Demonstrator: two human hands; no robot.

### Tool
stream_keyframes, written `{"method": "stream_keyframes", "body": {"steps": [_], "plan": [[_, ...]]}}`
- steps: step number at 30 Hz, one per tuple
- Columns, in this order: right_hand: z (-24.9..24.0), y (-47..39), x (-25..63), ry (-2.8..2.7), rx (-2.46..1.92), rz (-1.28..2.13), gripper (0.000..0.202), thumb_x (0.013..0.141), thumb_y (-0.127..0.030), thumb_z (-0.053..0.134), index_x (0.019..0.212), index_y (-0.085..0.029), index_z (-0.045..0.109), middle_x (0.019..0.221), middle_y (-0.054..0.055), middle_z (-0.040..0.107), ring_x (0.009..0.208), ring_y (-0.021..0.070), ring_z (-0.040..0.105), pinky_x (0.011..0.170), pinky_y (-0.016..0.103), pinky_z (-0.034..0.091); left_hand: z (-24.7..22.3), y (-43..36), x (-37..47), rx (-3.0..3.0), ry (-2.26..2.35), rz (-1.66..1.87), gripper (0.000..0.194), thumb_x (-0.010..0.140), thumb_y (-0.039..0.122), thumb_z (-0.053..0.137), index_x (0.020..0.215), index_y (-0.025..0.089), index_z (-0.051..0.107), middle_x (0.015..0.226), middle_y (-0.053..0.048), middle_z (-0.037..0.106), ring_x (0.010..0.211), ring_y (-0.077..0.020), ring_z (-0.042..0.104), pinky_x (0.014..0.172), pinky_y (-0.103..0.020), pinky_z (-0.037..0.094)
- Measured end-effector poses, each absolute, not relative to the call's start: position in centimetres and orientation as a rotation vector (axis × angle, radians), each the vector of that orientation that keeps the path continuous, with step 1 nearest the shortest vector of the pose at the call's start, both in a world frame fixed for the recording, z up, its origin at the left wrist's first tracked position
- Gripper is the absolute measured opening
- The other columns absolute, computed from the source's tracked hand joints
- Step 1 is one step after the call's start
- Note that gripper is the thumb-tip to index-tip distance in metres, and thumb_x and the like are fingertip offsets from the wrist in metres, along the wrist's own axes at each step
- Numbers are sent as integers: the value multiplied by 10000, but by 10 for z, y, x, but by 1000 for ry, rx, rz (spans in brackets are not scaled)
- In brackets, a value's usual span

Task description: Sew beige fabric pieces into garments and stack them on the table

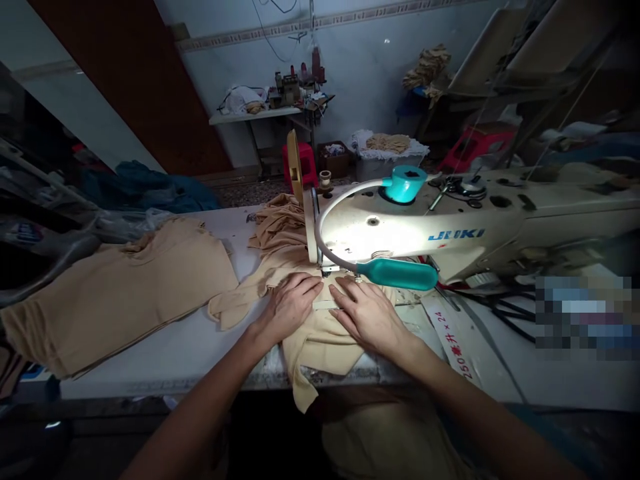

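Tan fabric (330, 337): likely light, soft, limp. Hold flat at 8 and 4 o'clock from presser foot (327, 273), where left hand (294, 304), right hand (371, 315) rest unclenched.

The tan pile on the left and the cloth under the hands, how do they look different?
The pile lies mostly flat; the cloth is bunched and wrinkled. Nobody's hand touches the pile; left hand and right hand rest on the cloth. Both are tan.
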State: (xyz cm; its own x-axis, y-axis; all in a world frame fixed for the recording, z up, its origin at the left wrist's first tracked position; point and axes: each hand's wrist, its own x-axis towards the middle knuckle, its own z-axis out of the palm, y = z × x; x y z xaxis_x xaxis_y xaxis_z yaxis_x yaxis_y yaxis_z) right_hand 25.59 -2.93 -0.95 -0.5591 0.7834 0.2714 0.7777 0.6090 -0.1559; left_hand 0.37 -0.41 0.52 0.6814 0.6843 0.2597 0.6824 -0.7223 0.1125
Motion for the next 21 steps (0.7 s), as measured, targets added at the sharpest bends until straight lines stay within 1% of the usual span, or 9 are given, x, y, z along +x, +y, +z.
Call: {"method": "stream_keyframes", "body": {"steps": [5, 11, 15, 18, 21], "plan": [[-10, -23, 255, -2507, -1323, 13, 490, 1118, -429, 522, 1540, -194, 602, 1526, 196, 619, 1363, 391, 584, 1051, 536, 509, 3, -3, 9, 2874, 1246, 498, 468, 1003, 62, 507, 1441, 163, 640, 1451, -116, 688, 1361, -303, 595, 1082, -471, 566], [-8, -23, 256, -2487, -1337, 22, 471, 1110, -421, 541, 1514, -196, 631, 1518, 195, 627, 1344, 382, 602, 1069, 528, 510, -3, 2, 8, 2872, 1212, 569, 507, 974, 43, 498, 1448, 155, 643, 1446, -121, 689, 1365, -308, 590, 1120, -488, 559], [-9, -20, 256, -2447, -1351, 24, 474, 1107, -442, 538, 1504, -206, 645, 1478, 199, 649, 1319, 410, 600, 1092, 583, 487, -3, 10, 7, 2828, 1231, 565, 489, 1012, 64, 467, 1462, 155, 637, 1453, -123, 680, 1382, -309, 580, 1163, -504, 541], [-9, -19, 256, -2426, -1340, 36, 448, 1115, -404, 518, 1486, -193, 652, 1430, 202, 673, 1265, 387, 626, 1085, 566, 496, 1, 14, 6, 2807, 1241, 530, 468, 1024, 64, 455, 1435, 165, 657, 1443, -123, 682, 1369, -312, 591, 1145, -511, 556], [-6, -21, 256, -2418, -1334, 24, 396, 1113, -343, 504, 1419, -165, 680, 1360, 205, 699, 1202, 363, 647, 1056, 535, 519, 5, 17, 2, 2808, 1204, 520, 428, 1048, 81, 459, 1404, 181, 675, 1393, -121, 706, 1351, -297, 614, 1131, -487, 567]]}}
